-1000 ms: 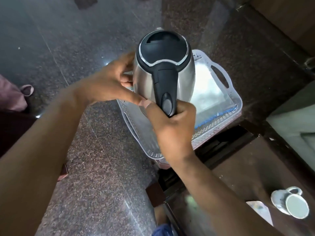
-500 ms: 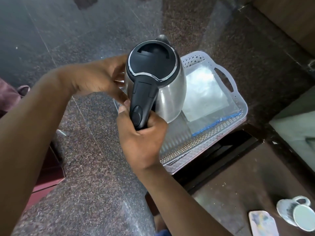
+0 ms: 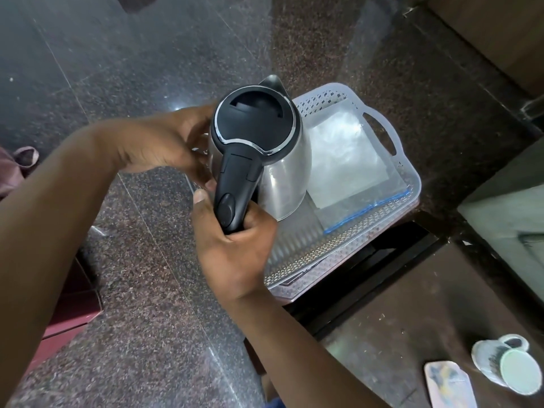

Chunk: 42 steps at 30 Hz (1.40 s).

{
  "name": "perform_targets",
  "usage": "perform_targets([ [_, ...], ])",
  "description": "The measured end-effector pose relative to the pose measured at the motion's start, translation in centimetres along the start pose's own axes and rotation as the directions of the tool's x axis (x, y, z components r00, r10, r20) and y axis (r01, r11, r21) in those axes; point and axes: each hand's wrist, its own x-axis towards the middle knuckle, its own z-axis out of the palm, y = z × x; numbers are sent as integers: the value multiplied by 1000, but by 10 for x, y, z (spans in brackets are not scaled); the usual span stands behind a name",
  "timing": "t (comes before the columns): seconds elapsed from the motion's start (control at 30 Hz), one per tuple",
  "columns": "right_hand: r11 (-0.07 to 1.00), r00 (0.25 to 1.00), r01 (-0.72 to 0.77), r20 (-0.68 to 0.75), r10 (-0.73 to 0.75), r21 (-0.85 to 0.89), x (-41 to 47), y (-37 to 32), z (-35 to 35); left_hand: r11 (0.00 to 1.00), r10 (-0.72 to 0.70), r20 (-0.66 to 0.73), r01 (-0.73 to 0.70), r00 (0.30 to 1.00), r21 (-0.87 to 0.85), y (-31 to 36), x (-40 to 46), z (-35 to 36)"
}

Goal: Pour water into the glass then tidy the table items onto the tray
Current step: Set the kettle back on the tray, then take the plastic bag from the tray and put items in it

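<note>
Our right hand (image 3: 235, 248) is clenched round the handle of the kettle (image 3: 262, 148), held over the tray (image 3: 347, 254); our left hand (image 3: 164, 142) cups its steel side (fingertips hidden). A mug (image 3: 503, 366) lies well apart.

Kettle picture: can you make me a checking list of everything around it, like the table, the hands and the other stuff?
Surface: dark table at lower right; speckled stone floor below.
Job's things: steel kettle with black lid, held over the white perforated tray; clear zip bag lies in the tray. Glass: nothing seen.
Clutter: mug on its side and a patterned coaster on the table.
Grippers: right hand wrapped around the kettle handle; left hand against the kettle's side.
Cables: nothing seen.
Surroundings: pale cushion at right; pink cloth at left edge.
</note>
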Motion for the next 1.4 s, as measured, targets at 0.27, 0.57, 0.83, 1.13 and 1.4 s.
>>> perform_targets([
  [0.27, 1000, 998, -14, 57, 16, -28, -2, -1, -9, 1000, -25, 19, 25, 1000, 14, 7, -9, 11],
  [0.57, 980, 971, 141, 211, -110, -139, -2, -6, -52, 915, 152, -313, -253, 938, -315, 22, -33, 42],
  [0.83, 926, 971, 184, 208, -119, -330, 13, -32, -101, 845, 322, -675, -523, 663, -110, 99, -56, 69],
  [1.13, 857, 983, 165, 151, -103, -488, 20, -71, -160, 844, 399, -607, -534, 687, -49, 157, -40, 143],
  [1.4, 577, 988, 140, 148, -33, -804, 23, -83, -232, 954, 250, -392, -156, 885, 256, 147, 18, 197],
])
